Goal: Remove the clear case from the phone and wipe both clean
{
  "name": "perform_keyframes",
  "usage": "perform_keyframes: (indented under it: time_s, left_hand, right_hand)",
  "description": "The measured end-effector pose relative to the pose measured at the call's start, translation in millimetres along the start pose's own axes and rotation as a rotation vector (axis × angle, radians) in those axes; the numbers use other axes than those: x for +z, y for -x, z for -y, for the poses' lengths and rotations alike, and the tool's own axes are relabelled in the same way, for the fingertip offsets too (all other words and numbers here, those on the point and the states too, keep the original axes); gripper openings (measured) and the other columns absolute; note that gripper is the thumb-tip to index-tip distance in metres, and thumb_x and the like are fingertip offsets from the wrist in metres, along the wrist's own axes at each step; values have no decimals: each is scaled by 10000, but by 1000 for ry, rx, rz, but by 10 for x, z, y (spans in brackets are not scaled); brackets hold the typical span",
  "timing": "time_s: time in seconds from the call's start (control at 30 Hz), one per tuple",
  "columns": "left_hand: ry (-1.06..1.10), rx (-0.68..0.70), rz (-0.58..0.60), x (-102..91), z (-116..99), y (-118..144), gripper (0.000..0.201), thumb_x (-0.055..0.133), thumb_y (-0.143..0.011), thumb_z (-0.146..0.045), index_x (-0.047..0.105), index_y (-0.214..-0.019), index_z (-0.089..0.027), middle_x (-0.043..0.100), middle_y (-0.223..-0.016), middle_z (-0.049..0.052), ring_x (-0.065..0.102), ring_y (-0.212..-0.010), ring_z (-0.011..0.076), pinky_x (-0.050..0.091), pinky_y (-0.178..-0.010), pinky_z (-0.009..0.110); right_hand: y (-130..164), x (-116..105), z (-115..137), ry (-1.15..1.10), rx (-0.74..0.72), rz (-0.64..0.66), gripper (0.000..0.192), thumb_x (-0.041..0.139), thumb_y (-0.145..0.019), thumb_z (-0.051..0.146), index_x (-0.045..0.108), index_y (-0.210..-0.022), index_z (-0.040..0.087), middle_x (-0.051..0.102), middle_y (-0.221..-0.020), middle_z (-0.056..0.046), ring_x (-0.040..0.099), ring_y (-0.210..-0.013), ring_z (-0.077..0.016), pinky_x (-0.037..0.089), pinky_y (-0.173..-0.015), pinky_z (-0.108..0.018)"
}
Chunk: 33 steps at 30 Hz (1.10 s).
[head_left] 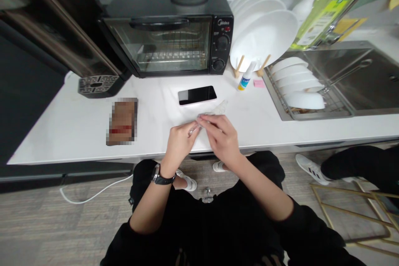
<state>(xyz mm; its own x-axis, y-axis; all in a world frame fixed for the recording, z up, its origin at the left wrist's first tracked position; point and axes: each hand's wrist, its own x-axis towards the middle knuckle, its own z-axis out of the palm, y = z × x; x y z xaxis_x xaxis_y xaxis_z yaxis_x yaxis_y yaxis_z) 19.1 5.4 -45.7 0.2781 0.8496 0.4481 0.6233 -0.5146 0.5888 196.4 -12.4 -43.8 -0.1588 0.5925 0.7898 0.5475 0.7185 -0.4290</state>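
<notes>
My left hand and my right hand meet over the front of the white counter. Both pinch a small piece of clear plastic wrap that trails toward the back right. A watch sits on my left wrist. A black phone lies face up just behind the wrap. What the wrap holds, if anything, is hidden by my fingers.
A black toaster oven stands at the back, white plates in a wooden rack to its right. A small bottle and pink note are beside the rack. The sink holds bowls. Another person's legs are at right.
</notes>
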Motion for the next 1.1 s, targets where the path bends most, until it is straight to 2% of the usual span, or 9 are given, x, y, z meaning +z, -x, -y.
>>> perform_keyframes:
  time_s: [0.07,0.13,0.27,0.33,0.47,0.7,0.9,1.03,1.1]
  left_hand:
    - [-61,15,4,4,31,-1,282,557,-975,-133,786,-813,-160,804,-745,61,754,-659,198,564,-659,267]
    - [-103,29,10,7,55,0,292,525,-925,-82,763,-774,-159,788,-724,67,744,-664,199,551,-655,264]
    - [-121,41,-3,7,48,2,309,543,-972,-153,727,-723,-165,750,-654,47,692,-582,178,514,-604,261]
    - [-71,33,-5,4,21,4,293,568,-1033,-234,787,-849,-167,806,-760,47,734,-640,180,547,-647,261]
    - [45,10,3,-2,-26,12,257,621,-1062,-302,820,-1201,-218,851,-1121,42,828,-941,215,622,-820,276]
    - [83,-31,21,-5,-33,22,258,637,-1056,-288,821,-1228,-234,843,-1149,18,835,-954,213,647,-878,298]
    - [37,11,3,1,-27,14,245,625,-1055,-278,822,-1188,-220,851,-1119,41,828,-940,211,627,-844,279]
    - [-70,30,4,0,11,14,264,567,-991,-144,797,-864,-164,814,-779,54,759,-675,192,569,-678,267]
    - [-97,35,14,-2,27,13,286,529,-928,-66,774,-813,-158,800,-756,62,751,-676,194,559,-677,266]
  right_hand:
    - [52,87,165,-43,-32,21,584,551,-1032,43,583,-1548,313,758,-1302,-101,710,-1182,-246,676,-955,-463]
    - [82,132,249,-63,-52,27,594,550,-1030,38,563,-1563,299,754,-1305,-106,705,-1195,-247,677,-963,-465]
    - [61,78,143,-48,-84,46,620,555,-1030,37,533,-1586,312,754,-1319,-97,697,-1201,-244,676,-969,-462]
    - [19,0,2,-12,-70,39,623,548,-1030,30,547,-1576,329,760,-1312,-90,697,-1188,-243,674,-953,-457]
    - [-86,-188,-310,109,13,-22,540,525,-1041,39,661,-1471,336,777,-1263,-83,708,-1144,-246,657,-932,-466]
    - [-145,-324,-531,162,81,-88,461,502,-1054,79,730,-1385,304,782,-1254,-90,710,-1110,-249,635,-937,-479]
    - [-34,-118,-183,69,80,-31,490,502,-1055,74,689,-1437,317,767,-1287,-97,708,-1166,-251,642,-970,-491]
    - [87,93,195,-40,54,13,545,527,-1046,66,620,-1513,331,753,-1303,-94,702,-1178,-243,661,-940,-458]
    - [126,151,305,-65,46,26,580,536,-1042,64,579,-1552,337,743,-1317,-95,697,-1194,-246,666,-941,-452]
